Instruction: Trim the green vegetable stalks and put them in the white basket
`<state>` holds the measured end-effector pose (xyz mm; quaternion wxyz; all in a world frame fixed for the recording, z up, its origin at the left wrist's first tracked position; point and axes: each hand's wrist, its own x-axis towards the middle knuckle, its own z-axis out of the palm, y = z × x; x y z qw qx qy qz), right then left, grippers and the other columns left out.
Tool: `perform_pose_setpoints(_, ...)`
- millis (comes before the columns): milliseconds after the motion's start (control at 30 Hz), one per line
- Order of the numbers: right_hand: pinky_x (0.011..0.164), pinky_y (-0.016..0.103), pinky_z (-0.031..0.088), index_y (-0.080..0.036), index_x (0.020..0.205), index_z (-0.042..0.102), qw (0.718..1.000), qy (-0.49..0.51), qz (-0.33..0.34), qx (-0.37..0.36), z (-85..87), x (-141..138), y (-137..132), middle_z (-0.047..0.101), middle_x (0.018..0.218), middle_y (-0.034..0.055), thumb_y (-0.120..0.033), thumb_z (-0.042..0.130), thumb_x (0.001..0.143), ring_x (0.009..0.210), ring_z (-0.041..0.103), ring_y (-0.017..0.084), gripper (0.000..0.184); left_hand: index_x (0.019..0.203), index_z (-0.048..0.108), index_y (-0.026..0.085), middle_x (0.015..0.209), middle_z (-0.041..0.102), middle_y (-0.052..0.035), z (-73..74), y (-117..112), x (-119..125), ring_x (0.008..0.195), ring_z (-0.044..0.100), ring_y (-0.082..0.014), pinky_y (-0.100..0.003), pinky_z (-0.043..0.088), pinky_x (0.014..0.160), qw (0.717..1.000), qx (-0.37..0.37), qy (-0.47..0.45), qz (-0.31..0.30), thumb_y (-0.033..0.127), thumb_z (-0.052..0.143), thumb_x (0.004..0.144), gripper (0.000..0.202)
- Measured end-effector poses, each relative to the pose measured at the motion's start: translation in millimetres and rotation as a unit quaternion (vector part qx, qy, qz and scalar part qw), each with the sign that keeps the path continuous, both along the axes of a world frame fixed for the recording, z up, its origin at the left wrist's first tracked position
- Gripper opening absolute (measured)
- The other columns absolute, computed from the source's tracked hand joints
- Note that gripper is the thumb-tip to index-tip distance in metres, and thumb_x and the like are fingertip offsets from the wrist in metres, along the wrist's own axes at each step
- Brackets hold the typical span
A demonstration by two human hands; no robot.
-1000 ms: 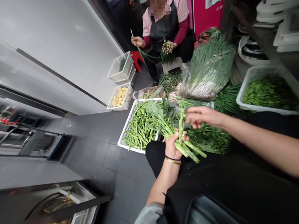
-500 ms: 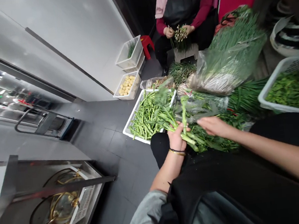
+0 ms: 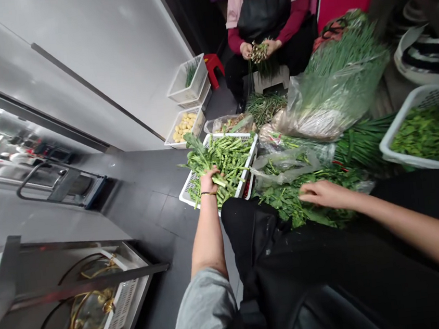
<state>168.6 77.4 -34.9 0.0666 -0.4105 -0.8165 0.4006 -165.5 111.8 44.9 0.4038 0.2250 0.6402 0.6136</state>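
Observation:
My left hand [image 3: 209, 181] is closed around a bunch of leafy green stalks [image 3: 199, 159], holding it over the white basket [image 3: 250, 156]. Cut green stems [image 3: 232, 155] fill that basket. My right hand [image 3: 319, 194] hovers over a heap of leafy greens [image 3: 286, 202] by my lap, its fingers curled; whether anything is pinched in them I cannot make out. Beyond the heap lies an opened clear plastic bag [image 3: 286, 167] with more greens inside.
A seated co-worker [image 3: 267, 18] handles a bunch of thin stalks. Bagged green onions [image 3: 323, 106] lie ahead; a basket of leaves [image 3: 431, 131] stands right. Potatoes [image 3: 184, 126] sit in a crate near the wall. A metal shelf [image 3: 136, 271] is at left, a trolley [image 3: 68, 185] behind.
My left hand has moved left and away from me with the stalks, from above my lap to over the basket. My right hand has shifted slightly right and closer to the heap.

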Motion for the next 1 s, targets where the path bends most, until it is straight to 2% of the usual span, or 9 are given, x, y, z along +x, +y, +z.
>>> perform_pose_setpoints(100, 0.052, 0.024, 0.037, -0.018, 0.09, 0.06, 0.979, 0.172, -0.068, -0.084, 37.9, -33, 13, 0.054, 0.057, -0.003, -0.054, 0.049, 0.081, 0.052, 0.051, 0.012, 0.039, 0.079, 0.06, 0.009, 0.06, 0.06, -0.0043, -4.8, -26, 47, 0.055, 0.061, -0.0171, -0.034, 0.053, 0.057, 0.972, -0.055, -0.12, -0.196, 0.008, 0.069, 0.06, 0.021)
perform_pose_setpoints(200, 0.046, 0.024, 0.035, -0.017, 0.068, 0.06, 0.949, 0.267, -0.11, -0.123, 62.3, -59, 25, 0.052, 0.049, -0.0025, -0.054, 0.056, 0.076, 0.045, 0.045, 0.01, 0.038, 0.081, 0.062, 0.007, 0.067, 0.063, -0.0069, -8.7, -48, 97, 0.055, 0.062, -0.0162, -0.032, 0.054, 0.057, 0.904, -0.069, -0.233, -0.352, 0.009, 0.072, 0.057, 0.026)
perform_pose_setpoints(367, 0.041, 0.024, 0.036, -0.017, 0.055, 0.055, 0.904, 0.325, -0.25, -0.123, 57.8, -53, 34, 0.052, 0.046, -0.0005, -0.053, 0.061, 0.071, 0.04, 0.044, 0.01, 0.04, 0.095, 0.061, 0.008, 0.078, 0.067, -0.0092, -14.2, -73, 138, 0.062, 0.064, -0.0152, -0.027, 0.053, 0.058, 0.892, -0.045, -0.289, -0.344, 0.02, 0.072, 0.064, 0.035)
perform_pose_setpoints(467, 0.048, 0.026, 0.041, -0.019, 0.053, 0.052, 0.909, 0.286, -0.301, -0.04, 57.0, -41, 22, 0.051, 0.045, -0.0001, -0.053, 0.057, 0.076, 0.043, 0.046, 0.012, 0.042, 0.096, 0.058, 0.01, 0.08, 0.068, -0.0088, -19.8, -78, 147, 0.059, 0.062, -0.0131, -0.023, 0.049, 0.053, 0.915, -0.023, -0.273, -0.296, 0.021, 0.073, 0.065, 0.036)
perform_pose_setpoints(600, 0.064, 0.028, 0.044, -0.02, 0.056, 0.052, 0.928, 0.314, -0.155, 0.126, 65.5, -35, -11, 0.055, 0.059, 0.0025, -0.048, 0.054, 0.081, 0.062, 0.051, 0.015, 0.038, 0.09, 0.057, 0.013, 0.075, 0.066, -0.0046, -21.4, -76, 150, 0.053, 0.058, -0.0095, -0.021, 0.045, 0.05, 0.942, 0.025, -0.267, -0.201, 0.023, 0.074, 0.065, 0.032)
perform_pose_setpoints(733, 0.049, 0.027, 0.042, -0.019, 0.061, 0.052, 0.929, 0.336, -0.151, -0.045, 63.0, -29, -13, 0.051, 0.052, -0.0002, -0.051, 0.059, 0.077, 0.049, 0.048, 0.012, 0.036, 0.09, 0.056, 0.014, 0.077, 0.066, -0.0055, -14.3, -79, 140, 0.055, 0.057, -0.0102, -0.021, 0.044, 0.048, 0.931, 0.023, -0.283, -0.231, 0.024, 0.073, 0.065, 0.032)
perform_pose_setpoints(833, 0.039, 0.024, 0.038, -0.017, 0.071, 0.054, 0.868, 0.406, -0.182, -0.219, 62.3, -31, 11, 0.054, 0.053, -0.0019, -0.056, 0.065, 0.068, 0.041, 0.047, 0.01, 0.041, 0.092, 0.056, 0.014, 0.076, 0.066, -0.0068, -12.3, -86, 138, 0.054, 0.057, -0.0114, -0.021, 0.042, 0.046, 0.909, 0.018, -0.296, -0.292, 0.027, 0.073, 0.066, 0.033)
perform_pose_setpoints(900, 0.038, 0.023, 0.037, -0.016, 0.068, 0.054, 0.844, 0.44, -0.183, -0.246, 64.0, -37, 25, 0.055, 0.053, -0.0014, -0.057, 0.068, 0.064, 0.039, 0.046, 0.009, 0.044, 0.093, 0.057, 0.013, 0.079, 0.066, -0.0084, -13.4, -89, 142, 0.055, 0.058, -0.0116, -0.021, 0.043, 0.047, 0.9, 0.013, -0.293, -0.321, 0.028, 0.073, 0.065, 0.036)
perform_pose_setpoints(1000, 0.038, 0.025, 0.037, -0.017, 0.056, 0.052, 0.879, 0.38, -0.222, -0.185, 62.5, -50, 31, 0.05, 0.044, -0.0006, -0.06, 0.063, 0.068, 0.036, 0.044, 0.009, 0.047, 0.095, 0.055, 0.013, 0.082, 0.065, -0.0066, -16.6, -90, 151, 0.056, 0.06, -0.0123, -0.023, 0.046, 0.049, 0.925, 0.038, -0.249, -0.284, 0.026, 0.076, 0.063, 0.04)
